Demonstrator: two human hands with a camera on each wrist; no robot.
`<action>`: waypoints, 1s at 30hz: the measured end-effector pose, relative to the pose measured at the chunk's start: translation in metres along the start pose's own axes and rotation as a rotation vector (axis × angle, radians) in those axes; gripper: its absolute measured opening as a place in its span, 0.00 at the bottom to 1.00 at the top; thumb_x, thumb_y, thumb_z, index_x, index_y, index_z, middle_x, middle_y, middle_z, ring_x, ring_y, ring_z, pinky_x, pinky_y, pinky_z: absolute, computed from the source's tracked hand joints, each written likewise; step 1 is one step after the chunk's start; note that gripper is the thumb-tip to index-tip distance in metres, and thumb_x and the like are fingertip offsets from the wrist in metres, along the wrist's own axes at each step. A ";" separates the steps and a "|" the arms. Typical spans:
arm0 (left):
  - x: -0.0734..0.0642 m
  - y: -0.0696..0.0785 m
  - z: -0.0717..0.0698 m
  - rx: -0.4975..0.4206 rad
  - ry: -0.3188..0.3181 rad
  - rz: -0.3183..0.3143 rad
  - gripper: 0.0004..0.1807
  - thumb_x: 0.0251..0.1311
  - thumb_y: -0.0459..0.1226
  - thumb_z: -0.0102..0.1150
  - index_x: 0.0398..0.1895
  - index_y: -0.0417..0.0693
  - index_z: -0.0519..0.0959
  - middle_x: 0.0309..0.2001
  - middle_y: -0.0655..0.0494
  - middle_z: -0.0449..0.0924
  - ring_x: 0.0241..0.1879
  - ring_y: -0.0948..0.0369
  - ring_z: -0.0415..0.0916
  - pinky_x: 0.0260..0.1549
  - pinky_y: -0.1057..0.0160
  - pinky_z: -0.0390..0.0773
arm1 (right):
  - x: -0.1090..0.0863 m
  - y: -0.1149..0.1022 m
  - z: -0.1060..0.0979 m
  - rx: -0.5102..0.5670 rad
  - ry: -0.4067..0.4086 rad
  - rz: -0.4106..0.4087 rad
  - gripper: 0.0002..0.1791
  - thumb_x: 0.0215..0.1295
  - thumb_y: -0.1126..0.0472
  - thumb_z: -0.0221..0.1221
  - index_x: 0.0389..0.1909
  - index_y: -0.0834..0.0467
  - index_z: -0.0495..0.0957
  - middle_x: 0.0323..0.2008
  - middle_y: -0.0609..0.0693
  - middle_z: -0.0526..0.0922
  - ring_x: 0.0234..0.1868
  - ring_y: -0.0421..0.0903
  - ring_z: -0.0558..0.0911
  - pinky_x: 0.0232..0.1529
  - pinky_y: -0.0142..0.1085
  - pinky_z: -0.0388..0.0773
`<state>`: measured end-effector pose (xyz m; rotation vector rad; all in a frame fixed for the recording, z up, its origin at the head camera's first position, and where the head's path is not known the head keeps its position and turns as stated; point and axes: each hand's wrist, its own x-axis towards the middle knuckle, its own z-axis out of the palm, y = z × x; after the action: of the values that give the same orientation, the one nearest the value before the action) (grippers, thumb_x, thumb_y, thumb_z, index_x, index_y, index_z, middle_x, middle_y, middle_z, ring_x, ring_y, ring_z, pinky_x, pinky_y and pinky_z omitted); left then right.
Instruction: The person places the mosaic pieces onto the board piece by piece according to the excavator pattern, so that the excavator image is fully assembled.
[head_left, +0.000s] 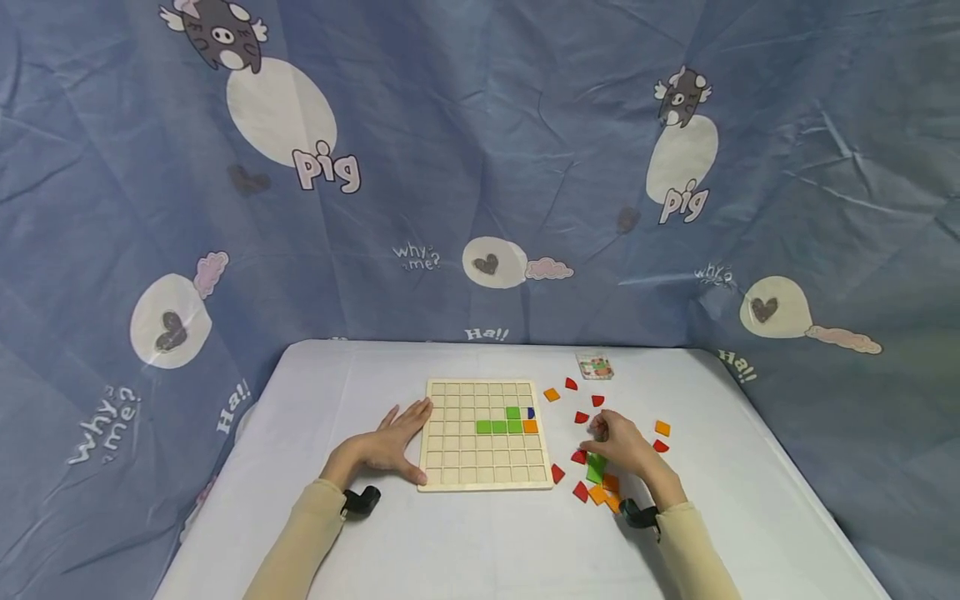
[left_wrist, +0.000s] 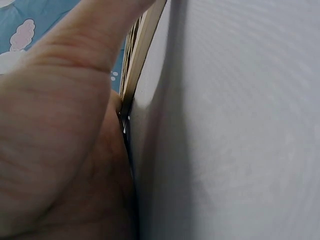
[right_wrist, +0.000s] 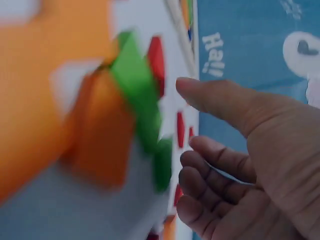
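A light wooden grid board [head_left: 450, 458] lies on the white table. Several green squares [head_left: 492, 427], an orange square [head_left: 530, 426] and a blue-and-white piece [head_left: 530, 412] sit in its cells. My left hand [head_left: 390, 446], fingers spread, rests against the board's left edge. Over the loose pieces to the right is my right hand [head_left: 624, 443], with thumb and fingertips apart and nothing visible between them. In the right wrist view its loosely bent fingers [right_wrist: 220, 155] are beside a blurred green piece [right_wrist: 132, 75]. Red quarter-round pieces [head_left: 581, 492] lie around that hand.
Near the table's back right lies a small clear case with a colourful print [head_left: 596, 366]. Orange squares [head_left: 597, 494] lie near the right wrist, and another orange square [head_left: 662, 427] is farther right. A blue cloth [head_left: 480, 167] with pig drawings hangs behind the table.
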<state>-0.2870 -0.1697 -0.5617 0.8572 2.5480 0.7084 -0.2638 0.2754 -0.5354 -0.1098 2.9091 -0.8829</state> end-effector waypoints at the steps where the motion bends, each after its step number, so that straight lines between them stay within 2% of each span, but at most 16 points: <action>1: 0.000 0.000 0.000 0.001 0.000 -0.003 0.74 0.36 0.62 0.74 0.77 0.40 0.36 0.78 0.46 0.28 0.77 0.49 0.27 0.72 0.40 0.25 | -0.002 0.004 -0.001 -0.008 0.009 0.019 0.23 0.50 0.52 0.73 0.39 0.60 0.75 0.33 0.50 0.76 0.34 0.45 0.72 0.38 0.36 0.76; 6: -0.002 0.000 0.000 -0.002 0.002 -0.009 0.74 0.36 0.61 0.75 0.77 0.40 0.36 0.78 0.46 0.28 0.77 0.48 0.27 0.72 0.40 0.25 | -0.007 0.015 -0.001 -0.001 0.025 0.086 0.21 0.52 0.53 0.71 0.39 0.62 0.75 0.34 0.51 0.78 0.35 0.46 0.74 0.40 0.38 0.79; 10: -0.003 0.002 -0.001 -0.006 -0.004 -0.005 0.74 0.37 0.61 0.75 0.77 0.40 0.36 0.78 0.46 0.28 0.77 0.48 0.27 0.72 0.40 0.25 | -0.006 0.016 -0.001 0.001 0.021 0.125 0.17 0.55 0.57 0.70 0.39 0.62 0.76 0.34 0.52 0.79 0.34 0.45 0.75 0.41 0.37 0.80; 13: -0.003 0.004 -0.002 -0.009 -0.001 -0.004 0.74 0.37 0.60 0.75 0.76 0.40 0.36 0.78 0.46 0.28 0.77 0.48 0.27 0.72 0.40 0.25 | -0.006 0.016 -0.002 -0.017 0.023 0.149 0.18 0.55 0.57 0.70 0.40 0.62 0.76 0.35 0.52 0.80 0.34 0.45 0.75 0.42 0.38 0.81; 19: -0.003 0.005 -0.001 -0.008 -0.009 -0.009 0.74 0.37 0.60 0.75 0.77 0.40 0.35 0.78 0.46 0.28 0.77 0.48 0.27 0.72 0.41 0.24 | -0.009 0.014 -0.006 -0.056 0.011 0.185 0.17 0.53 0.55 0.71 0.36 0.61 0.76 0.30 0.51 0.78 0.31 0.46 0.73 0.34 0.35 0.75; 26: -0.001 0.002 0.000 0.003 -0.007 -0.014 0.74 0.36 0.61 0.75 0.77 0.41 0.36 0.78 0.46 0.28 0.77 0.49 0.26 0.72 0.41 0.24 | -0.005 0.013 -0.006 -0.057 -0.022 0.150 0.15 0.52 0.58 0.70 0.34 0.61 0.77 0.30 0.50 0.79 0.30 0.45 0.74 0.34 0.34 0.77; 30: -0.001 0.002 0.000 -0.002 -0.002 -0.018 0.75 0.35 0.61 0.75 0.77 0.41 0.35 0.78 0.47 0.28 0.77 0.49 0.26 0.72 0.41 0.24 | 0.003 0.008 -0.003 -0.049 -0.019 0.096 0.16 0.51 0.58 0.71 0.35 0.61 0.77 0.30 0.50 0.78 0.30 0.44 0.74 0.35 0.35 0.78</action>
<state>-0.2856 -0.1689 -0.5607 0.8321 2.5491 0.7043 -0.2673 0.2839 -0.5374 0.0173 2.8920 -0.7912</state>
